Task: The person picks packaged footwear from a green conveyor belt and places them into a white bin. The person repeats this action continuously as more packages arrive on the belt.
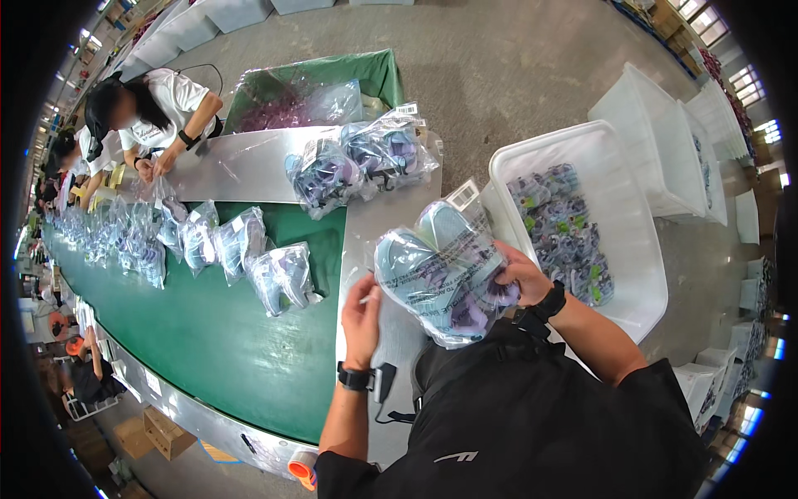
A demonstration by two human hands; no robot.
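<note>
a clear bag of pale blue sandals [445, 270] is held up above the steel bench [366, 229], between the conveyor and the tub. the right hand [517, 274] is closed around the bag's right side, while the left hand [362, 320] is half closed, its fingertips pinching the bag's lower left edge. the step in hand is judged to be the handling of one filled bag at the belt's end; the next move is judged to call for a firm two-handed grip and a clear path over the tub's rim. a white square tag [463, 195] is seen at the bag's top. two more bagged pairs [359, 162], each with a small white label, are laid on the steel plate behind. a row of bagged pairs [208, 245] is carried on the green conveyor belt [208, 341]. a white plastic tub [632, 241] of packed sandals is placed to the right.
</note>
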